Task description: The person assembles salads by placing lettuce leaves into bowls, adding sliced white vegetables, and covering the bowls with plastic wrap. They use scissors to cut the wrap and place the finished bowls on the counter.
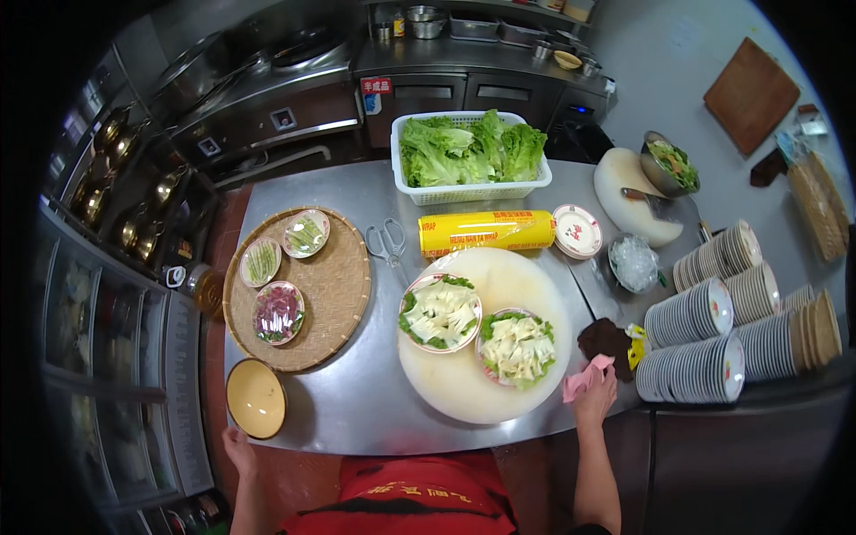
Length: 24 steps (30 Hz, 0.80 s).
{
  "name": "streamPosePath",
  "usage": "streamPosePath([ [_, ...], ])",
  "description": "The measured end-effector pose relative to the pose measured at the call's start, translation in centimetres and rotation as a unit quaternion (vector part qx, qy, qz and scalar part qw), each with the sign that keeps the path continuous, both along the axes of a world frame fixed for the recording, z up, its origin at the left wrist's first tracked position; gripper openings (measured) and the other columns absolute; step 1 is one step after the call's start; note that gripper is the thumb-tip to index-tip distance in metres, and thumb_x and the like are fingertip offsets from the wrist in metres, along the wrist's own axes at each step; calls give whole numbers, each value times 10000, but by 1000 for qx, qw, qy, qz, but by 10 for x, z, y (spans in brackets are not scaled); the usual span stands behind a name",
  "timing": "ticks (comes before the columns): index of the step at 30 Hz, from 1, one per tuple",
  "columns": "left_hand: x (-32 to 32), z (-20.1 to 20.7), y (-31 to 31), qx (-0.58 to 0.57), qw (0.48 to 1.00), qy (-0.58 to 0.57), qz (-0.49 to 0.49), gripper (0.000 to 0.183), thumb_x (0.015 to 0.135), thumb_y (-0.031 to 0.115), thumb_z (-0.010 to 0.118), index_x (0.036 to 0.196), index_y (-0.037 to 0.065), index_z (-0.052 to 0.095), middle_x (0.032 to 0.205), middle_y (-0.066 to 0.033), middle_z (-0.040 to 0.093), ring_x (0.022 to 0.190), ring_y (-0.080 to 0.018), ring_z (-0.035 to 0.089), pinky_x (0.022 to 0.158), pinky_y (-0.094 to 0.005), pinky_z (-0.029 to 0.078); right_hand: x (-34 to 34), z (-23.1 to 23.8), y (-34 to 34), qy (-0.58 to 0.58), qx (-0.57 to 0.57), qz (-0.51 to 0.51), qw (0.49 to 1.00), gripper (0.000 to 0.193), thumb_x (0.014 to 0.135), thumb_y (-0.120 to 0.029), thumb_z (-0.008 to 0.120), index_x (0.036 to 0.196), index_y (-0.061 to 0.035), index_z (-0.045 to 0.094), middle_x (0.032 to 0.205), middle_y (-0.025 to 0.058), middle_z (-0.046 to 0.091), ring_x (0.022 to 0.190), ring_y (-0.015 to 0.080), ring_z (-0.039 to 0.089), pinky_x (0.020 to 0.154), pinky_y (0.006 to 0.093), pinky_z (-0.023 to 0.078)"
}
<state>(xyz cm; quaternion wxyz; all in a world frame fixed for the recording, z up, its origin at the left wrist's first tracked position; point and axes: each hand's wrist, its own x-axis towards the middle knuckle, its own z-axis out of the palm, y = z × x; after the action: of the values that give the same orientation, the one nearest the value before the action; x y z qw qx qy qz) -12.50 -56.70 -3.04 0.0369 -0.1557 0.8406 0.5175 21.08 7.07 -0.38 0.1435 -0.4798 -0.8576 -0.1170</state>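
Note:
My right hand is closed on a pink cloth at the right of the steel table, beside a dark brown cloth-like bundle. At the table's front left edge, my left hand is loosely open and holds nothing; a yellow bowl with a dark rim stands just beyond it. Between the hands lies a round white cutting board. On it are two plates of pale sliced food on green leaves, a left plate and a right plate.
A woven tray at left bears three small plates. Scissors, a yellow film-wrap box and a white lettuce basket lie behind the board. Stacked plates, a bowl of crumpled clear plastic and a knife are at right.

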Motion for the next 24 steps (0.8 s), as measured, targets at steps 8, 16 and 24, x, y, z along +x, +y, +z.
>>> streamPosePath([
  [8,69,60,296,237,939,-204,-140,331,918,112,597,1211,-17,515,1076,-122,609,909,-210,639,804,-312,540,-56,2,43,371,-694,-30,616,275,929,-103,569,1158,48,597,913,78,651,720,146,627,633,265,541],
  [16,60,41,413,307,923,-217,-84,315,913,64,572,1196,-39,483,1072,-117,609,923,-191,631,825,-298,537,-83,12,70,267,-797,-8,541,265,918,-118,563,1104,62,623,887,63,652,731,128,618,635,254,546],
  [24,46,23,425,299,930,-195,-83,287,901,32,569,1171,-40,504,1012,-108,628,875,-172,638,780,-286,548,-98,6,92,306,-727,21,614,227,876,-120,596,1020,42,662,829,61,673,663,123,629,601,242,520],
])
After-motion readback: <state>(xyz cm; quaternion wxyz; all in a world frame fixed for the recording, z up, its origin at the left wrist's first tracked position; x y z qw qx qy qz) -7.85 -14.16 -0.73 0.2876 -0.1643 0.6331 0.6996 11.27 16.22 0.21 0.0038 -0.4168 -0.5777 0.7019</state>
